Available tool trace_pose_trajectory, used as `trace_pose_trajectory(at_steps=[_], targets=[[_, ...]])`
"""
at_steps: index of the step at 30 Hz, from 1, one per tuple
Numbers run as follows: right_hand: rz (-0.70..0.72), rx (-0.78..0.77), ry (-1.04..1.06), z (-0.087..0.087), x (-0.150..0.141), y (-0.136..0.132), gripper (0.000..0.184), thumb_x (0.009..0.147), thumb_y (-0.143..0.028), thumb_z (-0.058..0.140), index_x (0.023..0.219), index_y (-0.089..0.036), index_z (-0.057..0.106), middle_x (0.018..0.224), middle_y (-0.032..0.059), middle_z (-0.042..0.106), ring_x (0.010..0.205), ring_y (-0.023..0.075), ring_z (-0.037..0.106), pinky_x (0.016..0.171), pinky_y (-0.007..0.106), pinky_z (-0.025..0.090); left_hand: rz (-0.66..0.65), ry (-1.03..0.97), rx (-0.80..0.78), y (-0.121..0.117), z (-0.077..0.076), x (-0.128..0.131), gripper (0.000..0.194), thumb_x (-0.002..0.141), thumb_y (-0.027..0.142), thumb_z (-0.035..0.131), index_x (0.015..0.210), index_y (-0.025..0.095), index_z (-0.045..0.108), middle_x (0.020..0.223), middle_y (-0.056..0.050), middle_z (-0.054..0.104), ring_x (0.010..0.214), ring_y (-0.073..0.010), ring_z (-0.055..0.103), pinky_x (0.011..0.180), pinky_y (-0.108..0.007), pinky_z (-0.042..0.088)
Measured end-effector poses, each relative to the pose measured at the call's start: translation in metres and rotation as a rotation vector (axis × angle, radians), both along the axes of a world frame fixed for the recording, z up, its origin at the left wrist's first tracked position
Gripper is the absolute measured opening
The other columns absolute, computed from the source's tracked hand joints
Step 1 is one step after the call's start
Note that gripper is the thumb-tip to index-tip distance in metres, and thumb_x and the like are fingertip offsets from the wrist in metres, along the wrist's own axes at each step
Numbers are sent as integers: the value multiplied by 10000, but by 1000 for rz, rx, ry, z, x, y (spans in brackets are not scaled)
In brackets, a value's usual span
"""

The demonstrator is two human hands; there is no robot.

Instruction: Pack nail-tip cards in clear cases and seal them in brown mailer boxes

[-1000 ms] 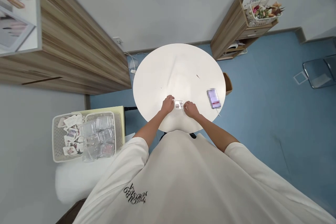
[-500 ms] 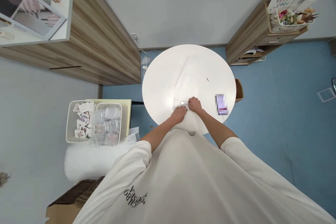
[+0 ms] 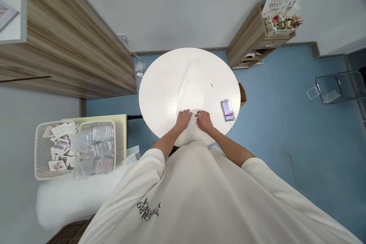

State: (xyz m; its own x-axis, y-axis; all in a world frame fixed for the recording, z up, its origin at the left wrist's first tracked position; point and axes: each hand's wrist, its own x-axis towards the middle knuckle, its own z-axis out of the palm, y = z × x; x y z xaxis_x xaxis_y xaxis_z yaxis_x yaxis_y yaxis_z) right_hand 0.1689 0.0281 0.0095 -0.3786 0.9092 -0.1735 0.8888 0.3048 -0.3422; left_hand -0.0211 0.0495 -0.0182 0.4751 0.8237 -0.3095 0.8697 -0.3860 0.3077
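Note:
My left hand (image 3: 183, 119) and my right hand (image 3: 204, 121) rest side by side near the front edge of a round white table (image 3: 171, 84). Their fingers lie on a thin white sheet, perhaps paper or film (image 3: 193, 114). I cannot tell whether they grip it. No small transparent case shows between them; anything under the sheet or hands is hidden. To the right of my right hand lies a phone (image 3: 228, 110), its screen pixelated, with a white cable at its lower end.
At the left stands a grey basket (image 3: 40, 152) holding printed cards and transparent plastic cases, beside a wooden cabinet (image 3: 65, 45). A wooden shelf unit (image 3: 246, 42) stands behind the table, a cardboard box edge (image 3: 242, 93) at its right, and a metal chair (image 3: 340, 87) farther right.
The small transparent case between my hands is no longer visible. A white sheet now lies under my fingers, and my hands sit side by side on it. The camera view has shifted slightly.

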Motion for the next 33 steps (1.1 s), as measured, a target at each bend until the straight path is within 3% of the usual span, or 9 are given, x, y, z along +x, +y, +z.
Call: trace_pose_trajectory(at_steps=[6, 15, 20, 24, 28, 33], targets=[[124, -94, -57, -13, -1, -19, 474, 928, -175, 504, 1400, -176, 544, 1533, 142, 480, 1390, 325, 411, 1113, 493, 310, -48, -31, -61, -13, 11, -2, 424, 821, 109, 573, 1232, 208, 543, 1352, -136, 563, 1258, -318, 484, 1043, -468, 330], [234, -191, -48, -7, 2, -33, 397, 937, -246, 542, 1327, -170, 558, 1415, 151, 586, 1283, 313, 529, 1107, 475, 306, -35, -105, -281, -29, 17, -7, 469, 774, 326, 686, 1214, 223, 557, 1273, -101, 618, 1208, -309, 537, 1014, -441, 406], [245, -260, -22, 1, 4, -13, 315, 1023, -258, 440, 1300, -185, 570, 1234, 123, 681, 1151, 267, 599, 1027, 410, 368, 24, -183, -298, -21, 21, -14, 388, 906, 364, 542, 1266, 224, 574, 1374, -93, 553, 1113, -256, 633, 1009, -399, 457], [232, -223, -30, 0, 1, 13, 332, 1054, -284, 396, 1294, -190, 607, 1361, 127, 615, 1244, 275, 533, 1046, 409, 369, 58, -169, -165, -20, 27, -14, 372, 993, 263, 374, 1316, 206, 551, 1233, -95, 636, 1126, -243, 630, 1092, -429, 402], [190, -242, -91, -7, -2, 37, 366, 1057, -335, 395, 1285, -186, 639, 1455, 145, 532, 1297, 309, 475, 1068, 451, 360, 52, -100, 34, -22, 29, -9, 501, 925, 162, 418, 1421, 179, 482, 1376, -138, 575, 1354, -276, 478, 1218, -482, 222], [139, -353, -143, -18, -1, 53, 396, 1060, -380, 369, 1282, -196, 640, 1412, 153, 543, 1266, 318, 482, 1053, 466, 368, -46, 22, -3, -15, 18, -3, 787, 809, 151, 520, 1567, 141, 306, 1557, -179, 419, 1489, -326, 305, 1230, -555, 158]])
